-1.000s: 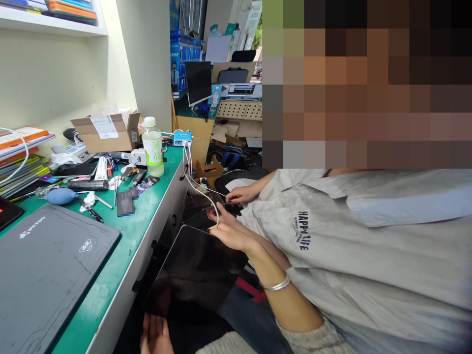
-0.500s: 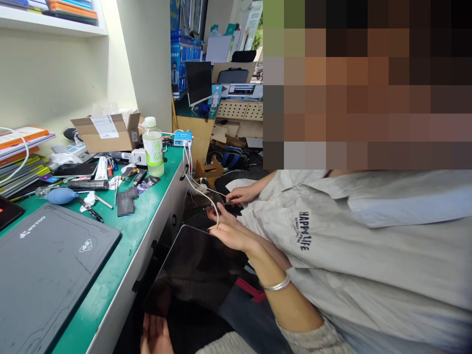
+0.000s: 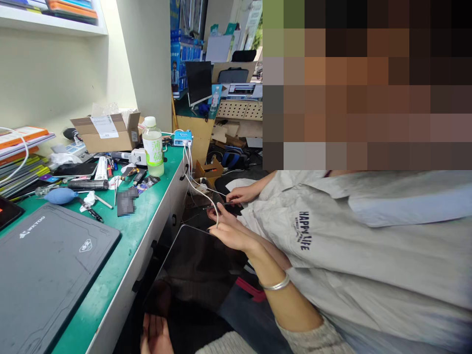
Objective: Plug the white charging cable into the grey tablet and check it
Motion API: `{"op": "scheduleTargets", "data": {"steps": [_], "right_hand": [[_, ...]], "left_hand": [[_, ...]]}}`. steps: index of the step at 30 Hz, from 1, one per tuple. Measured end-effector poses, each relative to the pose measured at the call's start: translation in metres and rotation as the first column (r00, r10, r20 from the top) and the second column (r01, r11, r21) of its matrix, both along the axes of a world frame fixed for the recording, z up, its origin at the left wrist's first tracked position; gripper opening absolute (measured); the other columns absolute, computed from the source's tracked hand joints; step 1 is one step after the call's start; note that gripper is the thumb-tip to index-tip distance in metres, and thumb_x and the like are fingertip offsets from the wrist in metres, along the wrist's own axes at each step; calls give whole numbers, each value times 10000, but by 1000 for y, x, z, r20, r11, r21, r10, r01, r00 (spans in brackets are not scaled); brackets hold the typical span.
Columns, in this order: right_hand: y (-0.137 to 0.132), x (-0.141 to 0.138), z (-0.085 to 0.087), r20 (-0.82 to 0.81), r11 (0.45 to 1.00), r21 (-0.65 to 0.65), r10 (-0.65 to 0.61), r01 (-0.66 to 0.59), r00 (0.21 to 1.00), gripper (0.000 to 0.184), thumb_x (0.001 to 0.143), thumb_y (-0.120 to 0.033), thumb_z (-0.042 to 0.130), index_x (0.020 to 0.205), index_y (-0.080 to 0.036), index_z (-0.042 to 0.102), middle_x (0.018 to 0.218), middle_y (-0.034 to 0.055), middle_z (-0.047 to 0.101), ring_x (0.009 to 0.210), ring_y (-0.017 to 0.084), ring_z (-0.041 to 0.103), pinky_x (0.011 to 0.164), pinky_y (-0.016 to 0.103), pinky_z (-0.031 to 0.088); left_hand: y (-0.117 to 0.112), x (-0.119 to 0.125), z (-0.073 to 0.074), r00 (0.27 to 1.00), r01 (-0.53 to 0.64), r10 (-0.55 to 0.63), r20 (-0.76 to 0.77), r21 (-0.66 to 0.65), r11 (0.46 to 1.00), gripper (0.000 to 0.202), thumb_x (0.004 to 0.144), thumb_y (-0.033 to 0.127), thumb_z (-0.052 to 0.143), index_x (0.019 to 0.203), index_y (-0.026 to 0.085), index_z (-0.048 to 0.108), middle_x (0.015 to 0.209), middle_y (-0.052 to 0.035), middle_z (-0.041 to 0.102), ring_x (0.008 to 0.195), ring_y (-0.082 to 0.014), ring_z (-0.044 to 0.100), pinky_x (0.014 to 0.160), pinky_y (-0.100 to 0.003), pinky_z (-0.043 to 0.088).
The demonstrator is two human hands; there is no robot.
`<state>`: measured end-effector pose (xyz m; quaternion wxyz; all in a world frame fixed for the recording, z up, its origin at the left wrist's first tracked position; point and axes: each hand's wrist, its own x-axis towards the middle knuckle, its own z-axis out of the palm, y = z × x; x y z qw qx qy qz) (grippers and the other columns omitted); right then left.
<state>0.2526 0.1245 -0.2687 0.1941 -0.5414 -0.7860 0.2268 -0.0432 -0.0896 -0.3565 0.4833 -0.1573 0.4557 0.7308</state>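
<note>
A dark tablet (image 3: pixel 195 265) leans on my lap beside the green desk, screen up. My left hand (image 3: pixel 155 335) is at its lower edge, fingers together against it. My right hand (image 3: pixel 231 237), bracelet on the wrist, rests at the tablet's top right corner. Its fingers pinch the end of a white cable (image 3: pixel 206 197) that runs down from a blue box (image 3: pixel 183 138) on the desk. Just beyond, a co-worker in a grey shirt holds a dark phone (image 3: pixel 225 205) with both hands (image 3: pixel 238 195).
The green desk (image 3: pixel 147 221) carries a grey mat (image 3: pixel 47 270), a drink bottle (image 3: pixel 153 147), a cardboard box (image 3: pixel 106 132), a blue air blower (image 3: pixel 61 195), tools and stacked devices. Drawer fronts (image 3: pixel 162 236) face the tablet. Shelves and a monitor (image 3: pixel 198 81) stand behind.
</note>
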Motion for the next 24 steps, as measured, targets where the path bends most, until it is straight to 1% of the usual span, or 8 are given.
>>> {"op": "scheduleTargets", "data": {"steps": [2, 4, 10, 13, 17, 21, 24], "right_hand": [[1, 1, -1, 6, 1000, -6, 3, -2, 1000, 159, 798, -226, 479, 888, -162, 593, 963, 54, 652, 1067, 215, 525, 1136, 316, 169], [2, 1, -2, 9, 1000, -8, 4, -4, 1000, 156, 799, -228, 477, 888, -169, 591, 952, 51, 654, 1068, 223, 526, 1138, 326, 162], [0, 1, -4, 3, 1000, -4, 21, -21, 1000, 136, 829, -255, 457, 843, -190, 576, 832, 16, 645, 946, 209, 570, 1148, 365, 143], [0, 2, -6, -7, 1000, 2, 18, -17, 1000, 140, 834, -263, 453, 834, -191, 573, 849, 20, 643, 963, 209, 564, 1143, 376, 163], [-1, 3, -7, -52, 1000, 9, -11, 11, 999, 124, 800, -265, 485, 825, -191, 582, 859, 36, 645, 1015, 226, 537, 1131, 379, 188], [-4, 1, -3, -82, 1000, 5, -18, 18, 996, 117, 787, -266, 495, 798, -192, 584, 843, 35, 643, 1008, 226, 529, 1122, 373, 204], [-4, -3, 0, -106, 1000, -3, -31, 31, 994, 95, 771, -267, 514, 771, -196, 577, 825, 25, 635, 988, 224, 532, 1108, 372, 229]], "left_hand": [[0, 0, -1, 1000, -1, 1, 13, -12, 1000, 219, 736, 347, 548, 809, 198, 690, 959, -56, 663, 1231, -241, 443, 1148, -421, 184], [0, -1, -2, 1000, 3, -3, 14, -15, 1000, 213, 734, 342, 549, 810, 199, 687, 968, -54, 662, 1225, -237, 448, 1147, -419, 192], [-1, -3, -8, 1000, 22, -22, -19, -7, 1000, 225, 697, 368, 586, 826, 213, 687, 977, -49, 664, 1167, -225, 494, 1133, -405, 220], [-1, -4, -10, 999, 33, -33, -24, 2, 999, 226, 672, 377, 601, 811, 223, 691, 957, -43, 669, 1152, -226, 505, 1132, -409, 214], [-2, -4, -12, 999, 39, -39, -26, -3, 999, 223, 679, 385, 591, 808, 234, 694, 945, -37, 673, 1139, -216, 513, 1119, -393, 238], [-2, -4, -14, 998, 49, -49, -49, 0, 999, 230, 684, 393, 595, 815, 231, 692, 950, -44, 670, 1141, -219, 511, 1103, -386, 267], [-3, -4, -14, 997, 45, -45, -55, -1, 999, 247, 679, 400, 600, 829, 227, 691, 950, -48, 667, 1147, -228, 505, 1115, -404, 242]]}}
